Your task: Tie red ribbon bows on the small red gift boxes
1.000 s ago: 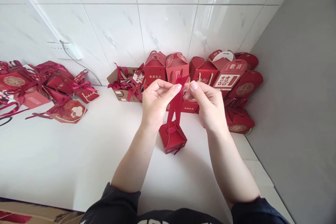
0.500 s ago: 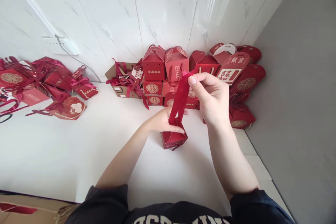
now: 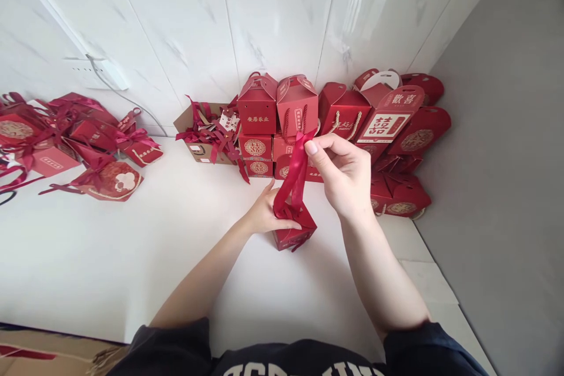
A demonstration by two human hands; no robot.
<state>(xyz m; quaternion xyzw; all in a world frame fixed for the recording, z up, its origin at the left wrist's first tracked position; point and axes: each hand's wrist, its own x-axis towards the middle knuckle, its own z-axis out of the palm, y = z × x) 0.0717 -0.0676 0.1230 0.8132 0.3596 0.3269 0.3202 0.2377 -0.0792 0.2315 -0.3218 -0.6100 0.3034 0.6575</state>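
Observation:
A small red gift box (image 3: 304, 226) stands on the white table (image 3: 176, 235) in front of me. My left hand (image 3: 267, 211) grips it from the left, its thumb lying across the box top and its other fingers partly hidden behind. A dark red satin ribbon (image 3: 297, 170) rises in two strands from the top of the box. Above it, my right hand (image 3: 341, 170) pinches the ribbon's upper end between thumb and forefinger. A short ribbon tail hangs at the box's front edge.
Stacked red gift boxes (image 3: 258, 108) line the tiled wall, with more boxes (image 3: 412, 138) at the right. An open cardboard box (image 3: 200, 153) holds ribbons and tags. Ribboned boxes (image 3: 110, 179) lie at the left, below a wall socket (image 3: 101, 73). A grey panel (image 3: 497, 147) bounds the right side.
My right hand has moved down and slightly left with the ribbon end. The ribbon, taut before, now hangs looser and curves. My left hand still holds the box.

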